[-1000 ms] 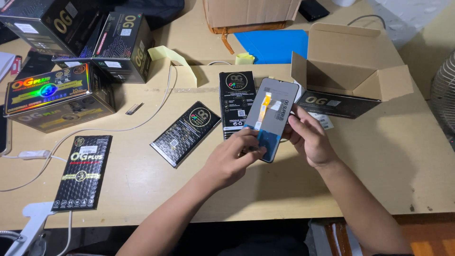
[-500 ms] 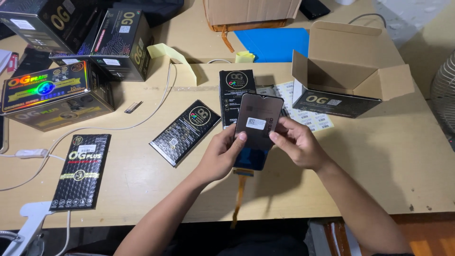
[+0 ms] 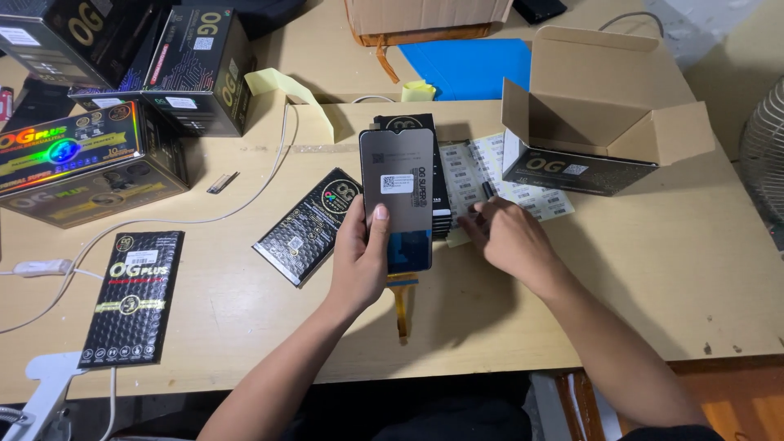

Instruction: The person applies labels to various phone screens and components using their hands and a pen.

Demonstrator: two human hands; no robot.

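My left hand (image 3: 362,257) holds a dark phone screen panel (image 3: 398,193) upright by its lower left edge, thumb on the front. A small white sticker sits on the panel, and an orange flex cable (image 3: 401,302) hangs below it. My right hand (image 3: 505,237) rests on the table to the right of the panel, fingertips on a sheet of white barcode stickers (image 3: 490,175). A black flat package (image 3: 438,175) lies behind the panel, mostly hidden.
An open cardboard box (image 3: 600,122) stands at the right. Black flat packages (image 3: 309,226) (image 3: 133,298) lie on the wooden table (image 3: 653,269). Stacked black boxes (image 3: 106,106) sit at the left, with white cables (image 3: 147,220), a blue sheet (image 3: 474,65) and a fan (image 3: 768,155).
My right hand has let go of the panel and dropped to the sticker sheet. The left hand alone now holds the panel, turned from its back side to its front over the second.
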